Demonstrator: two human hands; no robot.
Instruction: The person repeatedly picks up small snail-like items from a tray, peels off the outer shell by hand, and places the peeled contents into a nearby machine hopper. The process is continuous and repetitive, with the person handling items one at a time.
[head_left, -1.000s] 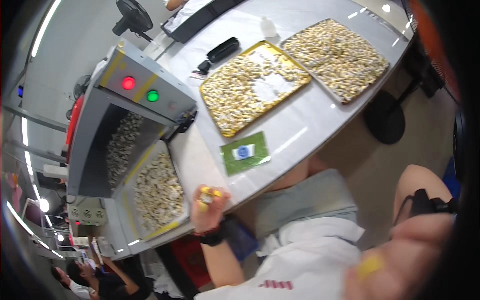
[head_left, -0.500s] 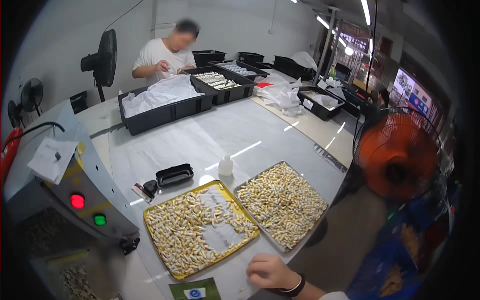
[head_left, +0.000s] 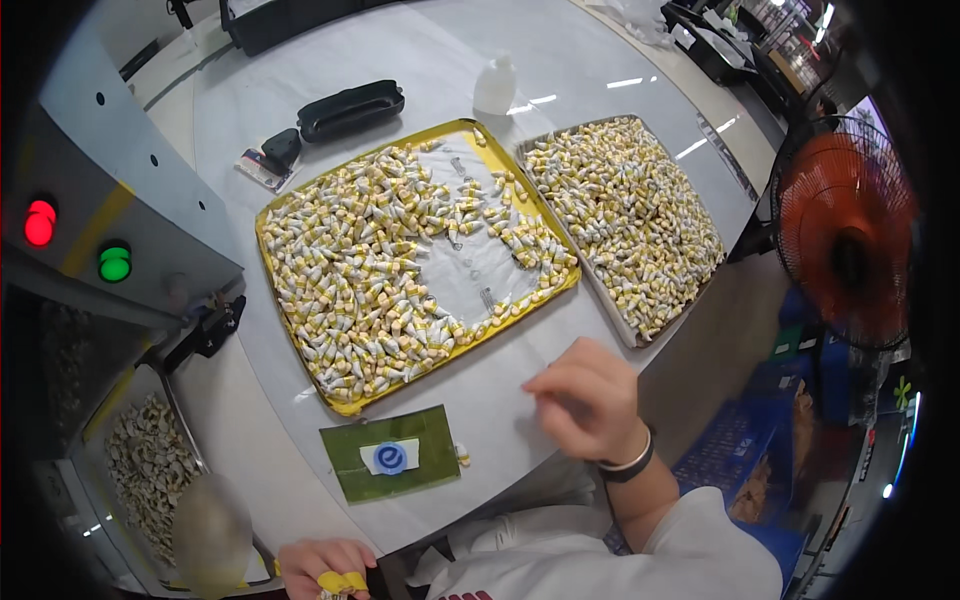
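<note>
Two shallow trays sat side by side on the pale grey table (head_left: 300,110), the yellow-rimmed metal tray (head_left: 300,375) and the grey-rimmed tray (head_left: 610,320), both heaped with small yellow-and-white capsule-shaped pieces (head_left: 350,260). The right hand (head_left: 585,400) hovered above the table edge just in front of them, fingers loosely curled and holding nothing visible. The left hand (head_left: 325,568), low by the body, pinched a few small yellow pieces (head_left: 342,581). Those could slip and scatter, I judged, since the pinch looked shallow. A careless sweep of the right wrist might also catch the yellow tray's near corner and spill its heap.
</note>
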